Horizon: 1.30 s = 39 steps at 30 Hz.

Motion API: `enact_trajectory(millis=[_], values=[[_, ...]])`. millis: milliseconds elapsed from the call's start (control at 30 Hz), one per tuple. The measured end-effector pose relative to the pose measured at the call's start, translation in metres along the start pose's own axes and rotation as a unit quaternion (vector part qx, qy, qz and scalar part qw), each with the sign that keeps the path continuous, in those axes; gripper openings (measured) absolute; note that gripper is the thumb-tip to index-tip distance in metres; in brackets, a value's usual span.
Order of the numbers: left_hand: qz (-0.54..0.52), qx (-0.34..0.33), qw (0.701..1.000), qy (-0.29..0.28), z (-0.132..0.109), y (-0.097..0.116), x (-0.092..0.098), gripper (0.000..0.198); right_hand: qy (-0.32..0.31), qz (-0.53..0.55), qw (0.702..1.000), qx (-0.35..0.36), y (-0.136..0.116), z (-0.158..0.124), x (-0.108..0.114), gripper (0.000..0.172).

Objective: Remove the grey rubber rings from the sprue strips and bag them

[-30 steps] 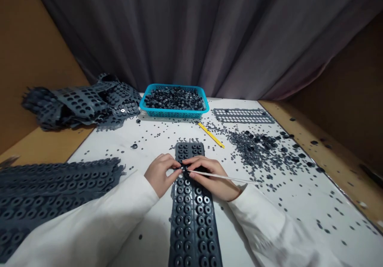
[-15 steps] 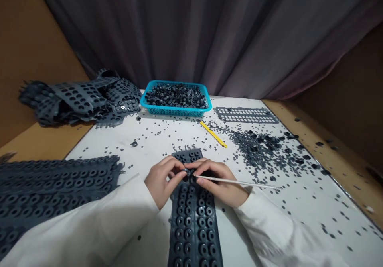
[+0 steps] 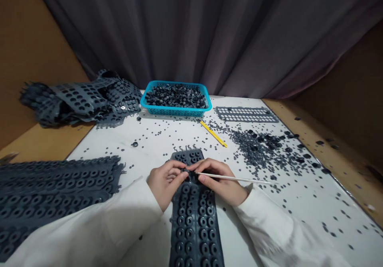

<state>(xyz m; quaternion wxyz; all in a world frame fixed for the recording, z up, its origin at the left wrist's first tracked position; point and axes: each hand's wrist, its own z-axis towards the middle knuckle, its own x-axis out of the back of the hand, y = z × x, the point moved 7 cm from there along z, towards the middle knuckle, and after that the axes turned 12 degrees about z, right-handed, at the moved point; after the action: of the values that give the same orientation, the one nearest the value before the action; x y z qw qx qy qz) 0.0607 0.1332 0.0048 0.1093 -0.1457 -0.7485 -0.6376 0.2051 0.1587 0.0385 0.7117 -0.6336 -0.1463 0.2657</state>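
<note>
A long dark rubber strip [image 3: 194, 219] studded with rings lies lengthwise on the white table [image 3: 167, 139] in front of me. My left hand [image 3: 164, 179] rests on the strip's left edge near its far end, fingers pinched on a small ring at the strip's surface. My right hand [image 3: 220, 179] meets it from the right, fingers closed around a thin white stick [image 3: 239, 178] that points toward the same spot. Both wrists wear white sleeves.
A blue basket [image 3: 176, 110] full of black rings stands at the back. Piles of punched rubber strips lie at back left [image 3: 83, 99] and near left [image 3: 56, 183]. A yellow stick [image 3: 213, 134], an empty strip [image 3: 247, 114] and scattered rings [image 3: 263, 147] lie to the right.
The strip slid toward me between the first two frames, so less of it shows beyond my hands. My fingers shifted slightly on it; the stick stayed in my right hand.
</note>
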Motion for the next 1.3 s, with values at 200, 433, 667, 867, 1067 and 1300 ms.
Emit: enact_trajectory(millis=[200,433,667,867,1067,1300], values=[[0.03,-0.04,0.998,0.039,0.0,0.002,0.005,0.019,0.004,0.057,0.998,-0.017,0.003,0.0,0.0,0.008],[0.053,-0.079,0.995,0.036,-0.001,0.004,0.005,0.014,0.002,0.069,0.998,-0.009,0.001,0.0,0.001,0.006],[0.05,-0.09,0.994,0.042,-0.001,0.009,0.006,0.011,0.0,0.033,0.999,0.007,0.001,-0.002,0.001,0.004],[0.055,-0.089,0.993,0.049,-0.002,0.008,0.006,0.012,0.0,-0.03,0.999,0.037,-0.006,-0.003,-0.001,0.003],[0.061,-0.088,0.993,0.047,-0.002,0.008,0.007,0.013,0.004,-0.093,0.992,0.082,-0.013,-0.005,-0.004,0.002],[0.074,-0.097,0.991,0.057,-0.002,0.009,0.007,0.014,0.012,-0.15,0.984,0.099,-0.015,-0.007,-0.004,0.006]])
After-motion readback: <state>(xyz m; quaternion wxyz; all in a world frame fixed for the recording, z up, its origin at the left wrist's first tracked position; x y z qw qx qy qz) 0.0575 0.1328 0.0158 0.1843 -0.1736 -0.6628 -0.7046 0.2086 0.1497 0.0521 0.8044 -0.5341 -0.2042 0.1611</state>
